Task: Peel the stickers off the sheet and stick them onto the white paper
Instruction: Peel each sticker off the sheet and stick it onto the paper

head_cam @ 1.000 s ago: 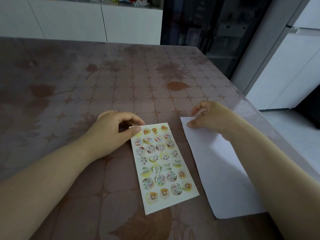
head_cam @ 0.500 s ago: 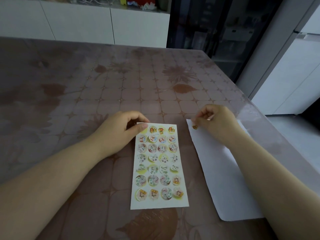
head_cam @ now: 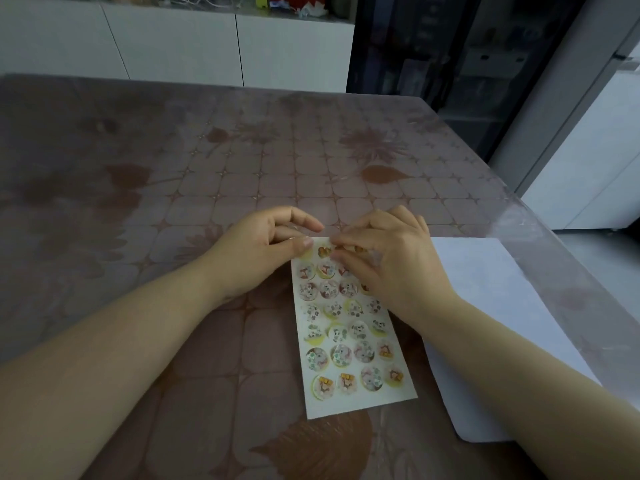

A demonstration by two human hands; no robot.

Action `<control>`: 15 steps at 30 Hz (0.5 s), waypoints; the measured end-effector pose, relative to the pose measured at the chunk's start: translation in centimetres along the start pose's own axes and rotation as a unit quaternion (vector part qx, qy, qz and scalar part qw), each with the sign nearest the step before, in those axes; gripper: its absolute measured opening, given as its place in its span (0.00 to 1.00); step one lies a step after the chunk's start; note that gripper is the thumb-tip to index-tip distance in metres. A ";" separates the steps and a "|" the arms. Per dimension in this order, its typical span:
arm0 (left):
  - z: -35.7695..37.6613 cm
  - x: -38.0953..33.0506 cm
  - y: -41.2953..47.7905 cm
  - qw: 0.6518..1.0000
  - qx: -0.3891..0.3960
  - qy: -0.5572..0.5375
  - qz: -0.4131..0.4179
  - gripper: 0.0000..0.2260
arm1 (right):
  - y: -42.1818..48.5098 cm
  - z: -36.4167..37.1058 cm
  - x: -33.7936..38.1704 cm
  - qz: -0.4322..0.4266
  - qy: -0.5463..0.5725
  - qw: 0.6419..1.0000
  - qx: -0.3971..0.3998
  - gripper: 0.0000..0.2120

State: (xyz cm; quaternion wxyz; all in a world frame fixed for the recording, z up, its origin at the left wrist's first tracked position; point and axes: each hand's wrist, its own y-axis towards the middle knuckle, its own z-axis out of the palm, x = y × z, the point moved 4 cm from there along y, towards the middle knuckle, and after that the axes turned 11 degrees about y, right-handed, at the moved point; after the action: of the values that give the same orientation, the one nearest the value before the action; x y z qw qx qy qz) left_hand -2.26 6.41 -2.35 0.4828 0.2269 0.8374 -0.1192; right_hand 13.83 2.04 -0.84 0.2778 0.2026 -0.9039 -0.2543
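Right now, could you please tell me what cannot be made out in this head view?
Top-right stickers of the sticker sheet: covered by the right hand.
Whether that hand has lifted a sticker: hidden beneath its fingers.
White paper: far-left corner behind that hand, near part behind the forearm, so any stickers there are unseen.
Sticker designs: too small and blurred.
Counter clutter: cut by the top edge.

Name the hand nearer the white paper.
Right. The right hand is over the top right of the sticker sheet, beside the white paper; the left hand holds the sheet's top-left corner, farther off.
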 end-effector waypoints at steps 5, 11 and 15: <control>0.1 0.1 0.1 1.000 -0.007 0.007 -0.006 0.05 | -0.1 0.2 0.5 -0.035 0.007 0.999 -0.006 0.04; 0.4 0.1 -0.1 0.998 -0.028 0.049 -0.004 0.06 | -0.2 0.3 0.6 -0.027 0.045 0.999 0.014 0.01; 0.5 -0.2 -0.2 0.999 -0.015 0.042 -0.009 0.09 | -0.1 0.2 -0.1 0.067 0.112 0.991 0.021 0.02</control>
State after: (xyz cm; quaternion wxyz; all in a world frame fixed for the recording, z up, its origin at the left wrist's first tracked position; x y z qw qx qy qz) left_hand -1.88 6.01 -2.45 0.4496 0.2166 0.8606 -0.1014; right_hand 13.78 2.06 -1.12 0.3892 0.1750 -0.8838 -0.1916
